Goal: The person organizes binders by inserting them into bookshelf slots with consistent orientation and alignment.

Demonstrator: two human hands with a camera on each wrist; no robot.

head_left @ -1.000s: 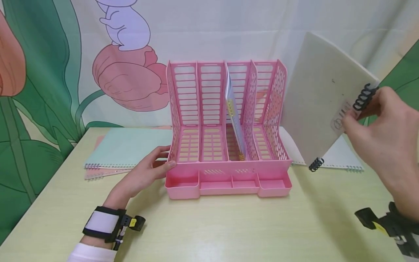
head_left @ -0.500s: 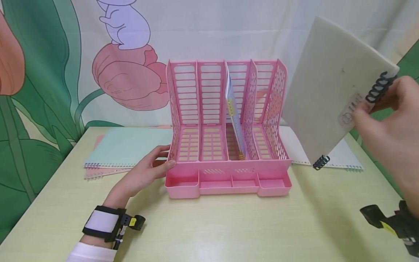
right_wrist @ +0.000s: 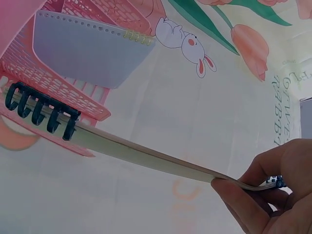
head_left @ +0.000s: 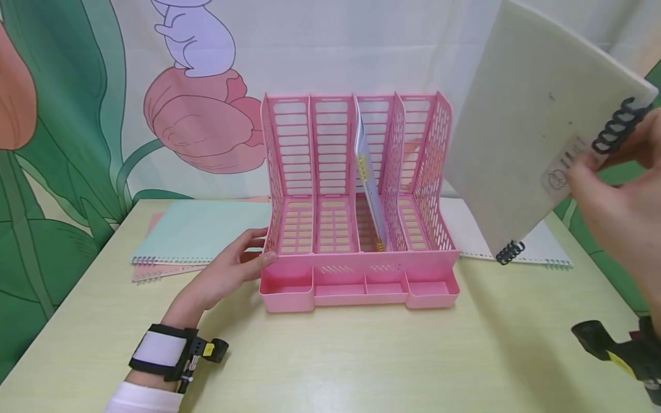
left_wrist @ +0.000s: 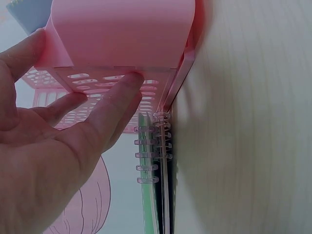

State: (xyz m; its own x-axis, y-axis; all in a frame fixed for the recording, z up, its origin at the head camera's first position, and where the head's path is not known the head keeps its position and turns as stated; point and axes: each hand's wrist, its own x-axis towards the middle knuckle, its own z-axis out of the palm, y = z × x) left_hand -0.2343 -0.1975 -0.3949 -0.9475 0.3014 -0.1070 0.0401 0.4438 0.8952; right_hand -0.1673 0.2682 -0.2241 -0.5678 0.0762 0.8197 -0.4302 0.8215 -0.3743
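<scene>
A pink plastic file rack (head_left: 335,263) with upright dividers stands mid-table. My left hand (head_left: 229,275) holds its left front corner, thumb on the front and fingers against the perforated outer side (left_wrist: 112,80). To the right of the rack, my right hand (head_left: 619,198) pinches a pale-covered notebook (head_left: 527,115) by its bound edge, between thumb and fingers. The notebook hangs tilted above the table, with black ring binding (right_wrist: 41,109) at both ends of that edge. A bluish notebook (right_wrist: 87,48) with yellow rings stands in the rack's third compartment from the left.
A mint-green notebook (head_left: 206,229) lies over a pink one (head_left: 165,274) on the table, left of the rack. White notebooks or paper (head_left: 537,246) lie at the right, partly behind the held notebook. A printed curtain (head_left: 330,46) hangs behind the table (head_left: 330,355).
My right hand has moved up and to the right, carrying the notebook farther from the rack. My left hand and the rack stay in place.
</scene>
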